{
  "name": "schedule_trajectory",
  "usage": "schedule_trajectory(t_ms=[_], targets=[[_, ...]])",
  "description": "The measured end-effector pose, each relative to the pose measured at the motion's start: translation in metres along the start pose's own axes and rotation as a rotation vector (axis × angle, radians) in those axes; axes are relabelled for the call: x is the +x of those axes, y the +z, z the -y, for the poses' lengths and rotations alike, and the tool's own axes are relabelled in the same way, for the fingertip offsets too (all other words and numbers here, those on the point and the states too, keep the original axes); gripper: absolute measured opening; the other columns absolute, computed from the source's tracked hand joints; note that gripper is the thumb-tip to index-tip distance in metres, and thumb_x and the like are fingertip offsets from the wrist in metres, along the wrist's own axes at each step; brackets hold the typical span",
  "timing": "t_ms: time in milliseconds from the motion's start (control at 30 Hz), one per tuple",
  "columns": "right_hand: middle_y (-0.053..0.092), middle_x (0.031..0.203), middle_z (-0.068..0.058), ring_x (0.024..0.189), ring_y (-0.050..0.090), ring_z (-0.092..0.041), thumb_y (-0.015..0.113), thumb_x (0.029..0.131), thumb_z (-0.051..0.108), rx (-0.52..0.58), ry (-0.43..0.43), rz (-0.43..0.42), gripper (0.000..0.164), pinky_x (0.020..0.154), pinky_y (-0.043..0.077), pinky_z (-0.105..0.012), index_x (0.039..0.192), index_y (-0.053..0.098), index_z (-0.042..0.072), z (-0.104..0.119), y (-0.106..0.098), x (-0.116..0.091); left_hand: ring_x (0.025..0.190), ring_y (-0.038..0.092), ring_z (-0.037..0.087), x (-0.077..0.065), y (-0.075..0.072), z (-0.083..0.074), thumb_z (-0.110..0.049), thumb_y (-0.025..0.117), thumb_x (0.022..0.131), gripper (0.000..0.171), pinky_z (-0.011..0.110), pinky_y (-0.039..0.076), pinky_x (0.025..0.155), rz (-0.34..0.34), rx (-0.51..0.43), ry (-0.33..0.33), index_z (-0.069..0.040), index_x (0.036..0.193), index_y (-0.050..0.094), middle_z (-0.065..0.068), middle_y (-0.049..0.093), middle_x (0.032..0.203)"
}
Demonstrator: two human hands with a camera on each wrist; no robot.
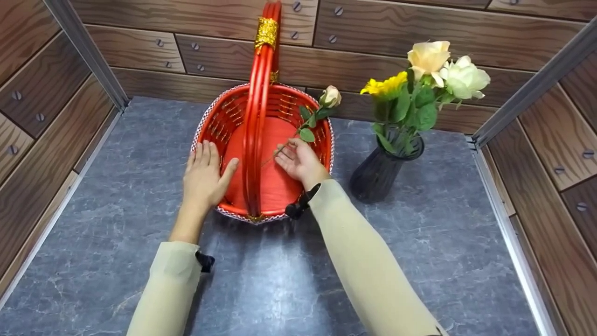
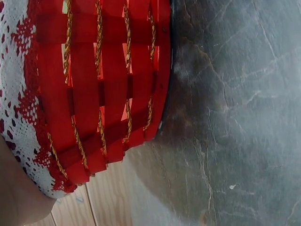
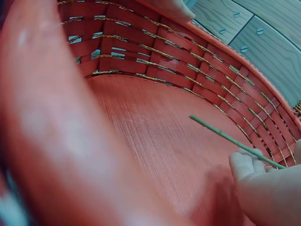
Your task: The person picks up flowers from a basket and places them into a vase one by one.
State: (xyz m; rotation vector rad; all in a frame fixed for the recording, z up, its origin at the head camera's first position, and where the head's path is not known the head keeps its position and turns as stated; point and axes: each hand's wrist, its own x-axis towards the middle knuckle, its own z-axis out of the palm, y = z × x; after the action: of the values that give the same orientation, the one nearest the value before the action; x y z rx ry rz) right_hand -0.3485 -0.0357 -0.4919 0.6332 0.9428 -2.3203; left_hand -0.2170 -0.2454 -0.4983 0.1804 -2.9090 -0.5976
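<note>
A red woven basket (image 1: 275,193) with a tall arched handle (image 1: 254,126) stands on the grey marbled surface. My left hand (image 1: 203,172) rests on its left rim, fingers straight and thumb spread inward. The left wrist view shows the basket's outer wall (image 2: 113,70) and part of that hand (image 2: 21,202). Inside the basket, right of the handle, my right hand (image 1: 301,161) holds a pale rose (image 1: 331,97) by its thin green stem (image 3: 223,134). The bloom leans over the far right rim, while the stem's cut end hangs above the red basket floor (image 3: 155,136).
Right of the basket, a dark ribbed vase (image 1: 380,175) holds a yellow flower (image 1: 385,87), a peach rose (image 1: 428,57) and a whitish bloom (image 1: 465,79). Wood-patterned panels (image 1: 447,35) with metal edge strips (image 1: 508,242) enclose the surface at the back and sides.
</note>
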Motion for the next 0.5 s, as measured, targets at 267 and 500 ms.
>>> schedule_trajectory(t_ms=[267, 500], targets=[[0.064, 0.089, -0.009, 0.125, 0.056, -0.029, 0.056, 0.102, 0.016, 0.044, -0.036, -0.005, 0.008, 0.114, 0.040, -0.042, 0.095, 0.058, 0.012, 0.0001, -0.0022, -0.0007, 0.153, 0.009, 0.039, -0.0011, 0.0015, -0.0003, -0.065, 0.024, 0.101, 0.090, 0.048, 0.003, 0.125, -0.011, -0.005, 0.009, 0.007, 0.155, 0.021, 0.025, 0.020, 0.162], [0.064, 0.102, -0.012, 0.132, 0.053, -0.030, 0.046, 0.103, 0.003, 0.062, -0.106, 0.025, 0.012, 0.113, 0.040, -0.042, 0.104, 0.057, 0.007, 0.0005, -0.0009, -0.0001, 0.153, 0.009, 0.038, -0.0001, -0.0004, -0.0004, -0.066, 0.025, 0.101, 0.090, 0.048, 0.003, 0.125, -0.006, -0.003, 0.005, 0.007, 0.155, 0.021, 0.025, 0.019, 0.162]])
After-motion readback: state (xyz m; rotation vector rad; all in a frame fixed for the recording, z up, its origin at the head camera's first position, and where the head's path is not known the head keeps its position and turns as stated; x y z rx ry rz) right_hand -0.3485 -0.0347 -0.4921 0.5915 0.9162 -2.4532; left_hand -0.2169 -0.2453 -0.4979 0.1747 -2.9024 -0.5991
